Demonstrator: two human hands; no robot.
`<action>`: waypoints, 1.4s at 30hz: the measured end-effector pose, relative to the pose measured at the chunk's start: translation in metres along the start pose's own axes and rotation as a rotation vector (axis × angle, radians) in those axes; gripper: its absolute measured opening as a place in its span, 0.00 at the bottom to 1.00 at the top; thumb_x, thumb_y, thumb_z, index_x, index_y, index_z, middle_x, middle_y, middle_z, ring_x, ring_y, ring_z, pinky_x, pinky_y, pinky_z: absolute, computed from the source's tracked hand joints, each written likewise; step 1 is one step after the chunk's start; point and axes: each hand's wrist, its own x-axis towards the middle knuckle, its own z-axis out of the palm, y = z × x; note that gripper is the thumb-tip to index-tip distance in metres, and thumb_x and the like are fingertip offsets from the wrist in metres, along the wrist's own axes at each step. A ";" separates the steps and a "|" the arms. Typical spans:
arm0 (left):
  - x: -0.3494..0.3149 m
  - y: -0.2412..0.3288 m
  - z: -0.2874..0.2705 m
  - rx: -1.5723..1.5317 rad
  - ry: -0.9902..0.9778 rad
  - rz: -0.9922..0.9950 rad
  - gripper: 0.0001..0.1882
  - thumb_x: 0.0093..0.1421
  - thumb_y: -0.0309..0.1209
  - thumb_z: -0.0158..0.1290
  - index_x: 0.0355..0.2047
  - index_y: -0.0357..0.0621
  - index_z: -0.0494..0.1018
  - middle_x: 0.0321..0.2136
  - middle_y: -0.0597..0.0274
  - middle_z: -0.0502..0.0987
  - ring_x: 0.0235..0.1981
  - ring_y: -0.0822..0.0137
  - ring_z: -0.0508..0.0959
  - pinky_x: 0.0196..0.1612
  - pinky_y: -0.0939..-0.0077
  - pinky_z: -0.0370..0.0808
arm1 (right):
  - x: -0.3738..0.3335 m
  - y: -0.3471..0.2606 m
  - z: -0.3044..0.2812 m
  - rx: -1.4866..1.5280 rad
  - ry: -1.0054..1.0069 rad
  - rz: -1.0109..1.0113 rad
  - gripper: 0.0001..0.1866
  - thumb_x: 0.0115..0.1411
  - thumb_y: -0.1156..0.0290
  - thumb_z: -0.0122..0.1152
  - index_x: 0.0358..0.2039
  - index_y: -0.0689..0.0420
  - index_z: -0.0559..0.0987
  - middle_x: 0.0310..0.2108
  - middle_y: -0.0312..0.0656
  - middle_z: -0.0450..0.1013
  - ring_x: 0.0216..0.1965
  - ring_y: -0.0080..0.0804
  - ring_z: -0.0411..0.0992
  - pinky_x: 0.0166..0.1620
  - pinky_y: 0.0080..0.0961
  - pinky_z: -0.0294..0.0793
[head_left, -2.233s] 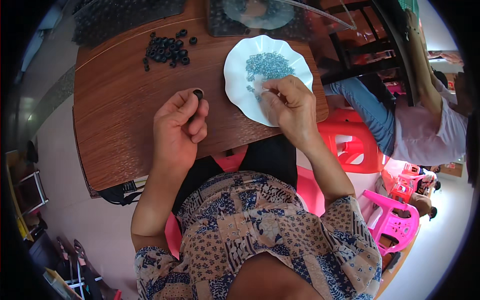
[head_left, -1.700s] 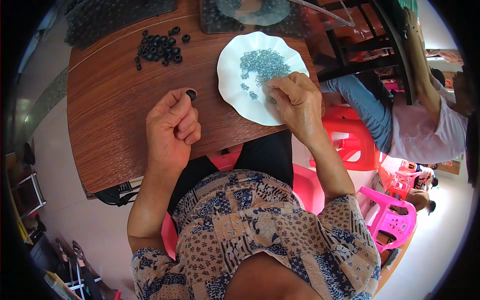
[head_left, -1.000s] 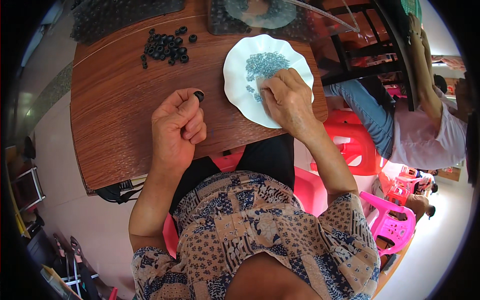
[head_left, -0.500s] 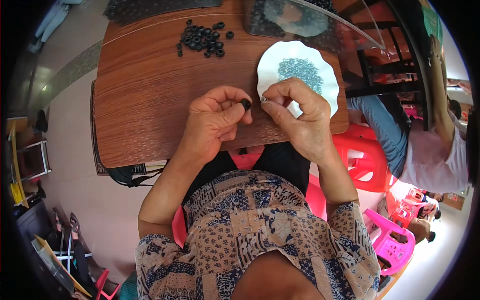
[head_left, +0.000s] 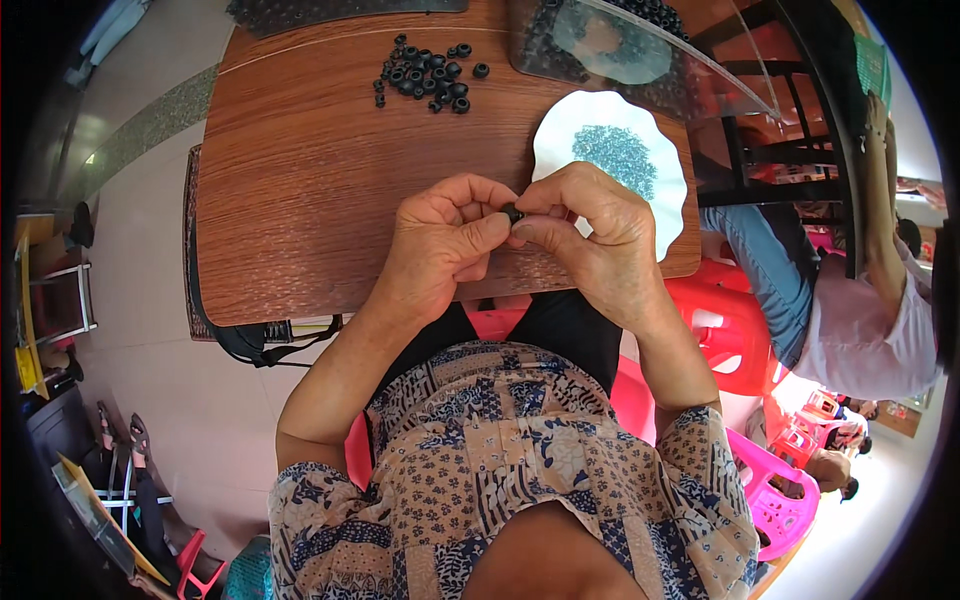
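Between my two hands, just above the table's near part, is a small round black knob-like part (head_left: 512, 213). My left hand (head_left: 445, 240) is closed, pinching this part between thumb and forefinger. From the right, my right hand (head_left: 595, 225) is pinched closed against it, its fingertips meeting the part; the small silver metal piece it carried is hidden now. A white plate with a wavy rim (head_left: 672, 228) lies beyond my right hand, bearing a heap of tiny silver pieces (head_left: 615, 157). Farther off, several loose black parts (head_left: 425, 75) are scattered in a pile.
The brown wooden table (head_left: 290, 200) has a clear plastic bin (head_left: 660, 60) of black parts at its far right and a dark tray (head_left: 340, 12) along its far edge. Red stools (head_left: 720, 320) and another person in jeans (head_left: 765, 265) are at the right.
My hands have come together: the right one moved left, bringing the silver piece against the black part in my left hand. The view has shifted slightly.
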 end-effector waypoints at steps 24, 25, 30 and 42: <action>0.008 -0.001 -0.005 -0.449 0.017 -0.004 0.10 0.64 0.30 0.43 0.38 0.36 0.71 0.41 0.51 0.74 0.44 0.64 0.73 0.47 0.69 0.68 | -0.009 -0.004 0.028 -0.364 0.173 -0.192 0.13 0.42 0.83 0.62 0.32 0.59 0.79 0.27 0.39 0.72 0.29 0.36 0.70 0.32 0.26 0.70; 0.008 0.000 -0.003 -0.449 0.013 -0.003 0.10 0.64 0.30 0.43 0.38 0.36 0.71 0.41 0.51 0.74 0.44 0.64 0.73 0.47 0.69 0.68 | -0.009 -0.005 0.030 -0.367 0.175 -0.193 0.13 0.42 0.83 0.62 0.32 0.59 0.79 0.27 0.39 0.72 0.29 0.36 0.70 0.32 0.26 0.70; 0.005 0.002 0.011 -0.418 0.058 0.009 0.10 0.64 0.30 0.42 0.38 0.37 0.70 0.43 0.51 0.74 0.45 0.62 0.73 0.52 0.68 0.67 | -0.009 0.001 0.037 -0.406 0.077 -0.249 0.17 0.39 0.83 0.62 0.34 0.59 0.78 0.28 0.41 0.71 0.31 0.37 0.71 0.34 0.28 0.71; 0.000 0.004 0.026 -0.396 -0.041 0.080 0.13 0.66 0.33 0.39 0.39 0.39 0.70 0.45 0.52 0.73 0.53 0.57 0.68 0.57 0.64 0.64 | -0.016 -0.008 0.027 0.067 0.045 -0.012 0.11 0.47 0.87 0.58 0.33 0.63 0.76 0.32 0.40 0.72 0.38 0.32 0.71 0.42 0.23 0.69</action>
